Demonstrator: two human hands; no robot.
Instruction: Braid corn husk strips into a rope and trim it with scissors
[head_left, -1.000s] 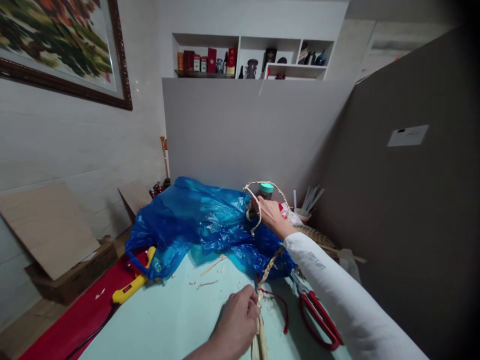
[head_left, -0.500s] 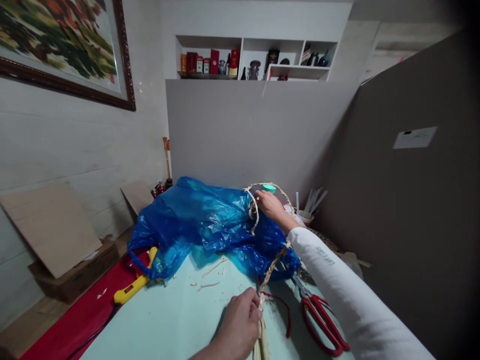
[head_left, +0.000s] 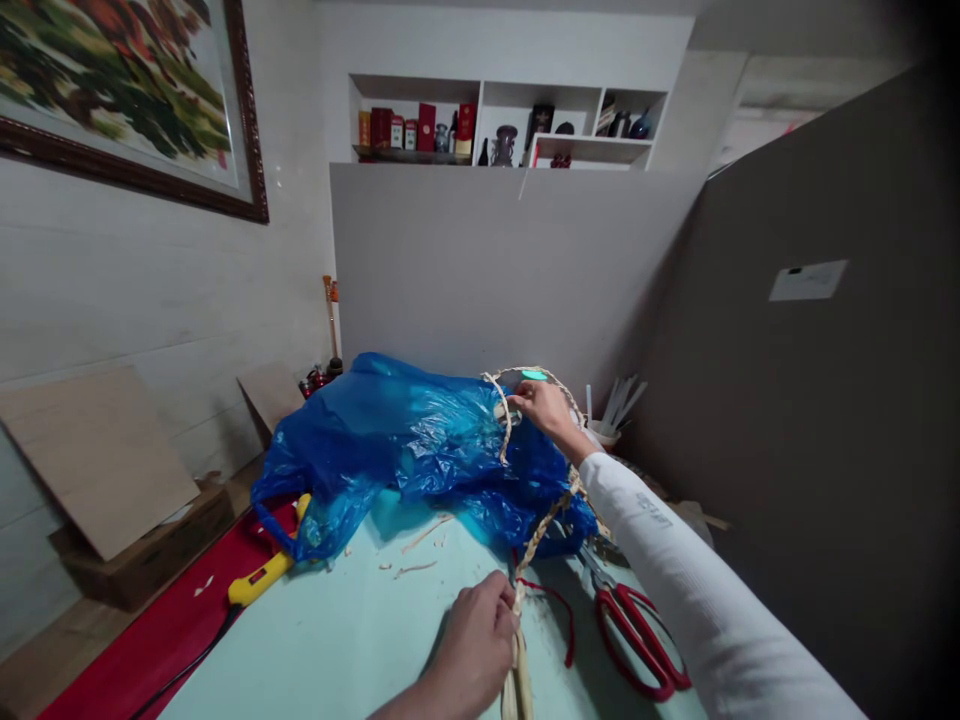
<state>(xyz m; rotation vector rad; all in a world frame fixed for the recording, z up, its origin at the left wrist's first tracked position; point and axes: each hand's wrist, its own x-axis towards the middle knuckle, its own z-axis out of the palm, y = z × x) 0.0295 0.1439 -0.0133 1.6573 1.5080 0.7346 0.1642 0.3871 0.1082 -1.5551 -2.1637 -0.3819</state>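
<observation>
A pale braided cord (head_left: 534, 545) runs up from the table's near edge and loops over the blue plastic bag (head_left: 390, 430). My left hand (head_left: 480, 635) is closed on its lower part, where loose strands hang below the fingers. Farther forward, my right hand (head_left: 546, 405) is raised at the bag's right side, fingers pinched together beside the cord's loop; what they hold is too small to make out. A thin red string (head_left: 559, 600) lies by the braid. Red-handled scissors (head_left: 641, 640) rest to the right, under my right forearm.
On the left lies a yellow tool (head_left: 259, 580) with a black cord, over red material (head_left: 157, 640). A cup of white sticks (head_left: 607, 435) stands behind my right arm. Plant scraps (head_left: 416, 568) are scattered on the pale green tabletop (head_left: 300, 640). Grey panels rise behind and right.
The view has shifted slightly. My right hand has moved a little, its fingers still together near the loop. My left hand keeps its hold on the braid.
</observation>
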